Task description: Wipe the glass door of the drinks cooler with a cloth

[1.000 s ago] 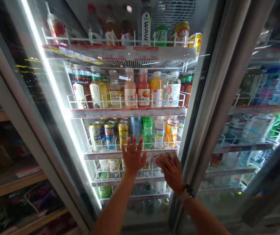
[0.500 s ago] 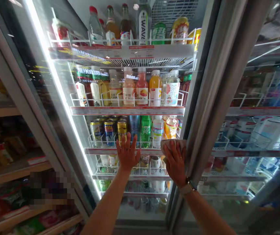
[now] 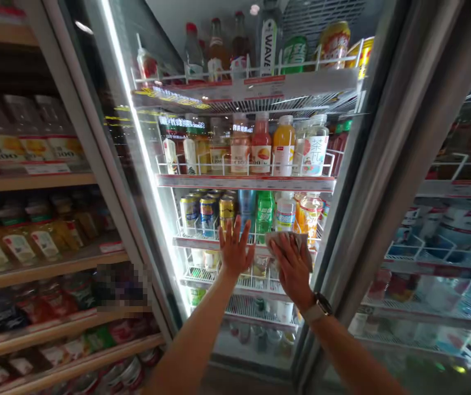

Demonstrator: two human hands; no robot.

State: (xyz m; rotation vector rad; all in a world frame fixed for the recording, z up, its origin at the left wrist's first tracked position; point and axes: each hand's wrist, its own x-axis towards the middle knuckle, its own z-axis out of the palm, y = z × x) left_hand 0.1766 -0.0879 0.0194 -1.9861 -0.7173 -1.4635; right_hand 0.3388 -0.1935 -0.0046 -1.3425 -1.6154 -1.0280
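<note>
Head view, looking down and forward. Two bare arms reach toward a tall drinks fridge with a glass front (image 3: 114, 142), across which yellow and white reflections lie. The left hand (image 3: 234, 253) is raised with its palm toward the glass; its fingers are extended, spread and released, with nothing seen in them. Whether the palm touches the glass cannot be told. Beyond it stand a gold can (image 3: 226, 208) and a blue bottle (image 3: 246, 206).

The right hand (image 3: 293, 269), with a watch (image 3: 323, 303) at the wrist, lies over a grey-brown cloth (image 3: 308, 260). The cloth is at the lower right of the glass, in front of a green bottle (image 3: 265, 211) and an orange bottle (image 3: 310, 214), near the metal upright (image 3: 387, 153). The fingers are laid out nearly straight upon the cloth, not clenched; whether the thumb pinches an edge cannot be made out.

The cloth appears light, limp and not fragile; it would probably fold or bunch under uneven pressure and slide readily on smooth glass. It is best controlled by a flat palm and spread fingers over its middle, or picked up by the loose corner beside the little finger.

At left, wooden shelves (image 3: 33, 273) carry rows of bottles; at right, more drinks appear behind glass, partly blurred.
</note>
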